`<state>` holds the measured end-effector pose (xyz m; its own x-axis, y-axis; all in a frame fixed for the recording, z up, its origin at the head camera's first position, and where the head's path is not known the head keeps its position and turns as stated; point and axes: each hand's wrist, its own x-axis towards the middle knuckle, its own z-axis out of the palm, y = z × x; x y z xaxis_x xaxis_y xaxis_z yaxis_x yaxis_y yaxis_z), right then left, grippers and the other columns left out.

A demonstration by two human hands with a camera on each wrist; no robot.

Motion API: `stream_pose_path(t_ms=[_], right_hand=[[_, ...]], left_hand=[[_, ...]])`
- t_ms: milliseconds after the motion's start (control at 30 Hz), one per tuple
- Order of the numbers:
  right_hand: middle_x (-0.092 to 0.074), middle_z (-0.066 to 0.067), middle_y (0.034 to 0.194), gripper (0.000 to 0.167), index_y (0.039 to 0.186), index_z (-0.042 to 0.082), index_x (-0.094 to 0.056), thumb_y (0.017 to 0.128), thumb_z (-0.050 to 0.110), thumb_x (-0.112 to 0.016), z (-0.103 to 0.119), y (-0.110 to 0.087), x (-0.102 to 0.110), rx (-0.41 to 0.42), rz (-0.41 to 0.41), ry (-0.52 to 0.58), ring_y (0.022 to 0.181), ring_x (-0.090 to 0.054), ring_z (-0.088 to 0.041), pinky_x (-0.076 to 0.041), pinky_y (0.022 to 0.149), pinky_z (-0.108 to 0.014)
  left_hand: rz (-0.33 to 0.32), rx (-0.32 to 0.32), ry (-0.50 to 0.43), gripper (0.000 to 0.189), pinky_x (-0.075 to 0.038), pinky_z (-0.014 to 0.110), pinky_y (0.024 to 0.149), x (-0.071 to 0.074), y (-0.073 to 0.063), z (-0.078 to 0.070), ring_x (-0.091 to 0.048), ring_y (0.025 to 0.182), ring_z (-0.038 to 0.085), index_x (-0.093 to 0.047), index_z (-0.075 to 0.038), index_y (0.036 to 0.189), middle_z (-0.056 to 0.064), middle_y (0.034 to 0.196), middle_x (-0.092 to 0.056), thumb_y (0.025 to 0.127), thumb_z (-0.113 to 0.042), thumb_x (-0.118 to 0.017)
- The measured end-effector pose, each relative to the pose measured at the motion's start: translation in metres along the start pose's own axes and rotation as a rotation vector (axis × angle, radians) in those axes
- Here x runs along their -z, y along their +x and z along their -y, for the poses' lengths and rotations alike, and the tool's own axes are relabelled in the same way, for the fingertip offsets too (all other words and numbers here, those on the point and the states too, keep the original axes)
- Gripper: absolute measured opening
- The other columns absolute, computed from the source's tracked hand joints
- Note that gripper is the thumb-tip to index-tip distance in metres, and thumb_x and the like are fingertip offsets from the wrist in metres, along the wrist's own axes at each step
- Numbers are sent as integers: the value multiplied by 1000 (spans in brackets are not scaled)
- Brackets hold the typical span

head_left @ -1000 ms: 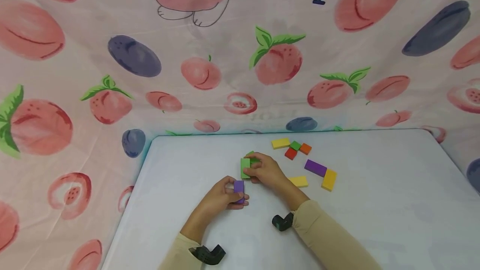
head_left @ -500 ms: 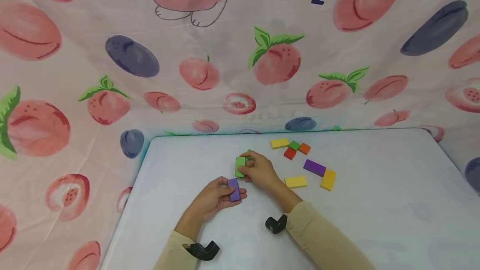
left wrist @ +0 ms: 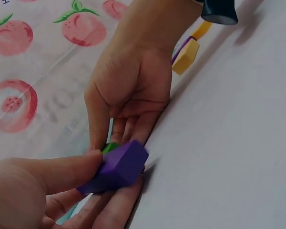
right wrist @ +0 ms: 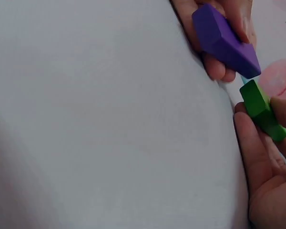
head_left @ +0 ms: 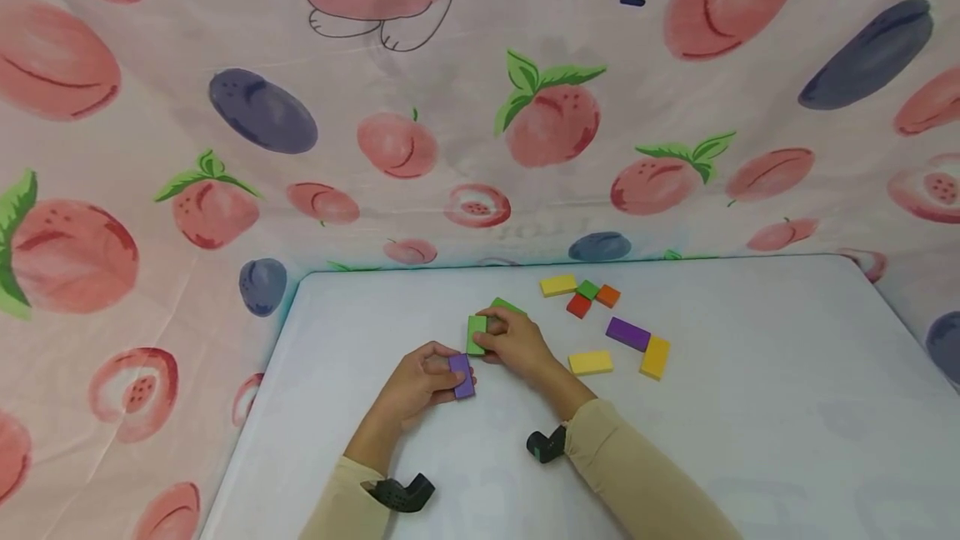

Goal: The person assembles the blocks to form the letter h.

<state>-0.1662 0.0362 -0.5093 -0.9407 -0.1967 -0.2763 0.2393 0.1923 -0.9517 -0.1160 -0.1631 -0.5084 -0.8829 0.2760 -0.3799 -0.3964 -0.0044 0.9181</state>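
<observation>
My left hand (head_left: pixel 414 383) pinches a purple block (head_left: pixel 462 377) between thumb and fingers, just above the white table. Beside it, a little farther back, my right hand (head_left: pixel 519 345) holds a light green block (head_left: pixel 476 335) on end by its sides. The right wrist view shows the purple block (right wrist: pixel 224 40) and the green block (right wrist: pixel 261 109) close together, with a narrow gap between them. Another green block (head_left: pixel 508 305) lies behind the right hand, partly hidden by it. In the left wrist view the purple block (left wrist: pixel 121 167) covers most of the held green one.
Right of the hands, a pale yellow block (head_left: pixel 591 362), a dark purple block (head_left: pixel 628 334) and an orange-yellow block (head_left: pixel 656 357) lie flat. Farther back sit a yellow block (head_left: pixel 558 286) and small green, red and orange pieces. A fruit-print cloth (head_left: pixel 420 215) hangs behind the table (head_left: pixel 787 407).
Both hands have shifted left with their blocks. The purple block has tilted slightly, and the left fingers have drawn in behind it. More of the rear green block shows now.
</observation>
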Motion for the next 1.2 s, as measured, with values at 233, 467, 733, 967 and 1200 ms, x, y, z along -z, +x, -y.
stream_pose_path(t_ms=[233, 467, 733, 967, 1200], right_hand=[[-70, -11, 103, 38, 128, 15, -65, 92, 14, -76, -4, 1, 3, 11, 39, 19, 85, -72, -19, -63, 69, -34], [-71, -7, 101, 36, 126, 17, -65, 92, 18, -78, -3, -2, 2, -11, 34, 5, 84, -71, -16, -62, 68, -32], [-75, -5, 98, 36, 124, 17, -65, 91, 20, -78, -3, -2, -1, -9, 13, -25, 77, -73, -15, -62, 64, -32], [-73, -8, 93, 35, 121, 11, -66, 90, 18, -80, -6, -2, -3, 61, -30, -103, 66, -73, -14, -61, 60, -30], [-70, -3, 82, 36, 118, 11, -70, 87, 24, -83, -4, -1, -1, 118, -74, -283, 53, -66, -9, -55, 52, -25]], left_hand=[[-16, -30, 150, 42, -63, 35, 77, 3, 3, 2, -72, 83, 13, -64, 5, 124, 0, 85, -69, 87, -5, -80], [-54, -97, 412, 42, -62, 33, 69, 7, 2, 1, -74, 75, 17, -71, -6, 120, 6, 89, -76, 83, -19, -86], [-57, -170, 630, 38, -54, 30, 62, 7, -1, 0, -68, 63, 13, -72, -15, 114, -3, 77, -75, 83, -33, -86], [-53, -196, 657, 39, -50, 27, 56, 7, 0, 4, -65, 57, 11, -72, -12, 113, -2, 71, -71, 82, -31, -86], [-45, -212, 648, 40, -49, 24, 55, 7, 1, 5, -65, 57, 10, -71, -11, 115, -2, 70, -71, 82, -28, -87]])
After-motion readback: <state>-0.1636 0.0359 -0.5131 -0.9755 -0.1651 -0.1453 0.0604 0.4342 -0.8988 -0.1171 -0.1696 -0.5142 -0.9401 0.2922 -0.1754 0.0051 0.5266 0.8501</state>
